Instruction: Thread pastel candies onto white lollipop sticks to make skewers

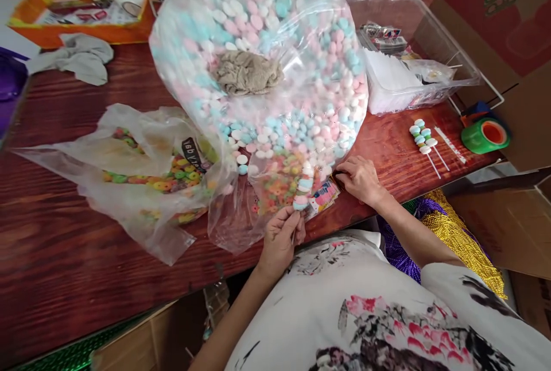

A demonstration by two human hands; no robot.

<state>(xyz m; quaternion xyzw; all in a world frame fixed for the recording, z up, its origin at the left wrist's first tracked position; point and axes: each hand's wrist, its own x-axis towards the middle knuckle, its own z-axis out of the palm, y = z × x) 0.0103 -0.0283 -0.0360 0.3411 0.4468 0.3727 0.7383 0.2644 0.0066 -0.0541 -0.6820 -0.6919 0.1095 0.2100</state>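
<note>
My left hand [282,238] pinches the stick of a marshmallow skewer [304,184], which stands roughly upright with blue, white and pink pieces threaded on it. To its right, my right hand [360,178] rests low at the table edge, fingers closed around something small and dark that I cannot make out. Between the hands lie small printed packets [323,197]. Behind the skewer is a clear bag of ring-shaped gummies [278,184]. A large clear bag of pastel marshmallows [297,121] spreads beyond both hands.
A crumpled brown cloth [247,72] lies on the big bag. At left sits another bag of coloured rings [172,178]. On the right are two finished-looking skewers [424,136], a white strip [450,145], green tape [484,135] and a clear bin [408,98]. An orange tray [81,33] stands back left.
</note>
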